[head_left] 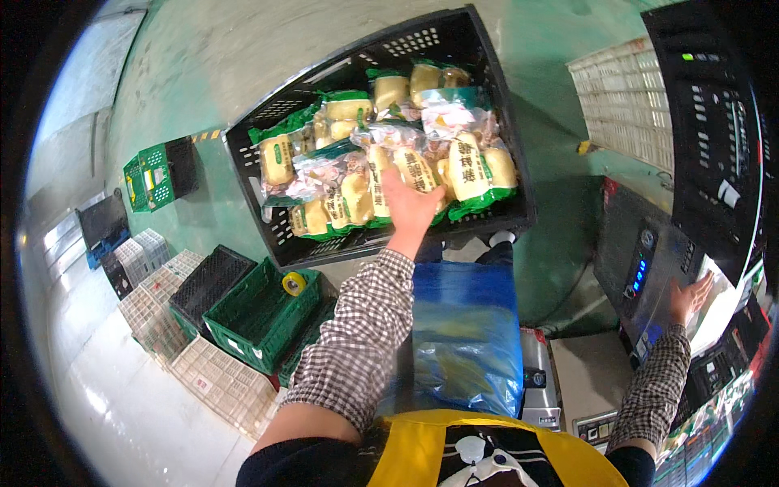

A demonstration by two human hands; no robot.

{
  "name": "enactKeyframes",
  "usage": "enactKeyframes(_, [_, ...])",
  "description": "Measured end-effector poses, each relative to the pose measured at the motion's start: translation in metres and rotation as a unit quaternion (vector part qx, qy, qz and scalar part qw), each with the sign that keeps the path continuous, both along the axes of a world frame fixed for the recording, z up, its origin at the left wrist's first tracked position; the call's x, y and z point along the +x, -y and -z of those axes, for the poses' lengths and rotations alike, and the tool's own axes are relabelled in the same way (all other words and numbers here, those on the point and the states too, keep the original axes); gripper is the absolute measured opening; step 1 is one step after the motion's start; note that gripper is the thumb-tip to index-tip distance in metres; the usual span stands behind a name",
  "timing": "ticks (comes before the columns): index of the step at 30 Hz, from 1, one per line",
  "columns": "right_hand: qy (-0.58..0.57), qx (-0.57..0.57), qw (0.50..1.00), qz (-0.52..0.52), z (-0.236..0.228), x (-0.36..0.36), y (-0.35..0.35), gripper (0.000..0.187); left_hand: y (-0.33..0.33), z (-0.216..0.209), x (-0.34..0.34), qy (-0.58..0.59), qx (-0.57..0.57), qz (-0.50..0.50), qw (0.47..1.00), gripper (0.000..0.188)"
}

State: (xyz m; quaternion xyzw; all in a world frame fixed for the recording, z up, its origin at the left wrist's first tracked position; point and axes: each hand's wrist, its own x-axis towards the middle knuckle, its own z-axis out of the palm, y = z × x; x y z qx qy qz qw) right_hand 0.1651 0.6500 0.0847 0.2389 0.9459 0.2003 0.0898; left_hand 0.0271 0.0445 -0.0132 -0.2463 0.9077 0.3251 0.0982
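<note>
A black plastic crate (526, 183) holds several clear-and-green plastic packages of pale, rounded food pieces (468, 166). My left hand (412, 207) lies over the nearer packages in the crate's middle. Its thumb is spread out to the right and its fingertips touch a package (378, 174); I see no closed grip. Far to the right, my right hand (691, 299) has its fingers stretched out against a white sheet-like thing (714, 312) beside a dark machine with a lit blue display (641, 272). Checked sleeves cover both forearms.
Blue plastic sheeting (466, 341) covers a surface before me, beside a metal device (537, 381). At left stand a green crate (243, 325) with a yellow tape roll (294, 283) in it and stacked white crates (219, 381). A white crate (621, 97) stands back right.
</note>
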Motion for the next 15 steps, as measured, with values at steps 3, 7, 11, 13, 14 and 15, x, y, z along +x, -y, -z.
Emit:
enactKeyframes(3, [-0.002, 0.017, 0.999, -0.038, 0.017, -0.001, -0.022, 0.098, 0.0, 0.008, -0.006, -0.05, -0.053, 0.047, 0.996, 0.086])
enactKeyframes(7, [-0.001, 0.069, 0.997, -0.023, 0.022, 0.013, -0.037, 0.098, 0.027, -0.066, -0.046, 0.073, 0.007, 0.041, 0.996, 0.092])
enactKeyframes(11, [-0.025, 0.038, 0.999, -0.002, 0.026, 0.013, -0.038, 0.098, 0.096, -0.104, -0.095, 0.15, -0.226, 0.289, 0.918, 0.081])
enactKeyframes(13, [-0.052, 0.024, 0.998, -0.033, 0.035, 0.019, -0.051, 0.098, 0.14, -0.09, -0.113, 0.011, -0.348, 0.445, 0.825, 0.072])
enactKeyframes(14, [-0.079, 0.017, 0.995, -0.065, 0.036, 0.022, -0.056, 0.098, 0.157, -0.085, -0.133, 0.061, -0.336, 0.529, 0.777, 0.066])
enactKeyframes(15, [-0.08, 0.007, 0.992, -0.094, 0.033, 0.017, -0.06, 0.098, 0.174, -0.081, -0.153, 0.11, -0.324, 0.602, 0.722, 0.061])
